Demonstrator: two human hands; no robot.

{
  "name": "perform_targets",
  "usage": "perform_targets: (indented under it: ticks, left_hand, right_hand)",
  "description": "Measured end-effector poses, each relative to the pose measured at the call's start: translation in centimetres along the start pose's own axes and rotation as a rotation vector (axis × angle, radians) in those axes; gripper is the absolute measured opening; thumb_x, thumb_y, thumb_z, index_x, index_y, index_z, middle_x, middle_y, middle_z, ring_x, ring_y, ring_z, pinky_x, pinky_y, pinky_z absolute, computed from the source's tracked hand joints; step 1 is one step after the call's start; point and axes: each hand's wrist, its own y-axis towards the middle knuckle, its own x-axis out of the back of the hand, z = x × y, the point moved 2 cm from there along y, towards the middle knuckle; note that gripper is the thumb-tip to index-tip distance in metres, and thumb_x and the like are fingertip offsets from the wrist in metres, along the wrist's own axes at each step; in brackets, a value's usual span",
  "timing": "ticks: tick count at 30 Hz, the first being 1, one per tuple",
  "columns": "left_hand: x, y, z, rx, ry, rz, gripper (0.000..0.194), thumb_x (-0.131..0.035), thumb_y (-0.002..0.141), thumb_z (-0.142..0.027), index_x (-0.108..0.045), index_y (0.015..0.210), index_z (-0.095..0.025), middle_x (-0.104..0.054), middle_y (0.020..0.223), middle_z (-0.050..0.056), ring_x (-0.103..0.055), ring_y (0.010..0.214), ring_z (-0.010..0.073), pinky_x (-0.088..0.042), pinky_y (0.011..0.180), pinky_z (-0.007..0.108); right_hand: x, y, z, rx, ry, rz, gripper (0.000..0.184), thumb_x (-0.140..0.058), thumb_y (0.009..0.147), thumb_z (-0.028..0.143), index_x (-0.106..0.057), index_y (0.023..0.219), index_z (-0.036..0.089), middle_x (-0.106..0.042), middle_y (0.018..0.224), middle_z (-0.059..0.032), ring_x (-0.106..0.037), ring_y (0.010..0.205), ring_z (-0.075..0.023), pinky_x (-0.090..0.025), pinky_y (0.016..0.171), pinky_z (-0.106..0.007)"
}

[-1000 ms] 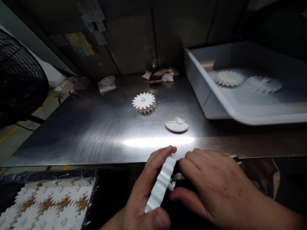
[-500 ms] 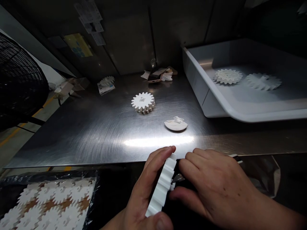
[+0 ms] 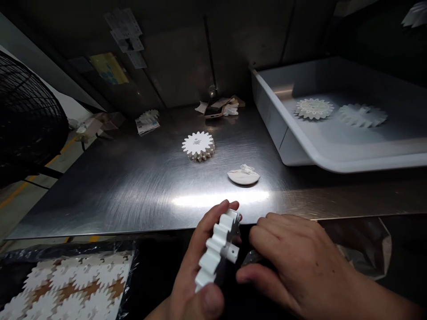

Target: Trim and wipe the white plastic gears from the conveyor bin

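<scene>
In my left hand (image 3: 196,271) is a white plastic gear (image 3: 210,255), held on edge by its rim between thumb and fingers. The gear's short round hub sticks out toward my right hand (image 3: 293,258). That hand is closed beside the gear, apart from it, around a thin tool (image 3: 252,257) with a shiny greyish tip. Most of the tool is hidden by the fingers, so its exact kind is unclear. Beyond the hands, a small stack of white gears (image 3: 198,146) and a pale crumpled cloth-like piece (image 3: 243,175) lie on the metal table (image 3: 133,186).
A grey-white plastic tub (image 3: 287,124) at the right contains two gears (image 3: 314,109). Below left, rows of gears (image 3: 96,302) lie in a box lined with black plastic. A phone (image 3: 214,112) rests near the back wall, and a black fan (image 3: 26,111) stands at left.
My left hand has tilted and turned the gear, moving it slightly left so its hub now shows. A gap has opened between the gear and my right hand, which has barely moved.
</scene>
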Motion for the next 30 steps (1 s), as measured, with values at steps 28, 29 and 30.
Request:
perform_targets:
  ticks: [28,29,30]
  left_hand:
    - [-0.1,1.7,0.4,0.146,-0.72,0.16,0.075,-0.041,0.09,-0.066,-0.045,0.146,-0.016,-0.063,0.127,0.023,-0.063,0.11,0.037,-0.052,0.078,0.034]
    - [0.0,1.7,0.4,0.145,-0.716,0.163,0.075,-0.044,0.089,-0.065,-0.045,0.146,-0.016,-0.064,0.127,0.023,-0.063,0.11,0.0366,-0.052,0.078,0.034]
    - [0.0,1.7,0.5,0.142,-0.715,0.165,0.075,-0.046,0.088,-0.064,-0.045,0.146,-0.016,-0.064,0.126,0.022,-0.064,0.109,0.0361,-0.052,0.078,0.034]
  right_hand:
    - [0.5,-1.7,-0.6,-0.095,0.416,-0.184,0.032,-0.048,0.088,0.007,-0.057,0.108,0.03,-0.068,0.084,0.0032,-0.067,0.07,-0.0143,-0.052,0.062,-0.024]
    - [0.5,-1.8,-0.6,-0.091,0.408,-0.203,0.028,-0.049,0.09,0.009,-0.057,0.107,0.029,-0.068,0.083,0.0032,-0.067,0.068,-0.0143,-0.051,0.06,-0.023]
    - [0.4,-1.8,-0.6,-0.091,0.403,-0.216,0.025,-0.049,0.091,0.01,-0.057,0.105,0.029,-0.068,0.081,0.0034,-0.067,0.067,-0.0142,-0.051,0.059,-0.023]
